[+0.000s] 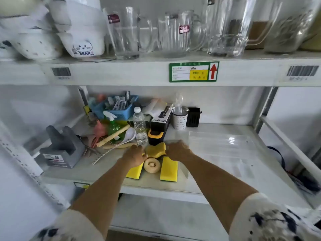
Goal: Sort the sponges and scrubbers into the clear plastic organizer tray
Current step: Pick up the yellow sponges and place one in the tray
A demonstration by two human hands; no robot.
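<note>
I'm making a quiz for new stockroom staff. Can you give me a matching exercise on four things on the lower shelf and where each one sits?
Things:
1. blue plastic basket
2. grey plastic block
3. black slotted holder
4. round beige scrubber

Places:
A. far left of the shelf
B. front, between two flat yellow sponges
C. back, behind the clear water bottle
D. back, right of the white dotted cup

Pairs: 1-C, 2-A, 3-D, 4-B

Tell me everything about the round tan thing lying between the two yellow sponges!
The round tan scrubber looks like a coiled, rough fibre pad with a paler, lumpy middle. It lies on the white shelf, near the front, its round face tipped toward the camera. It sits between two flat yellow rectangular sponges, close against both. The left hand hovers right beside it; actual contact is unclear. A bent yellow sponge lies just behind.
</note>
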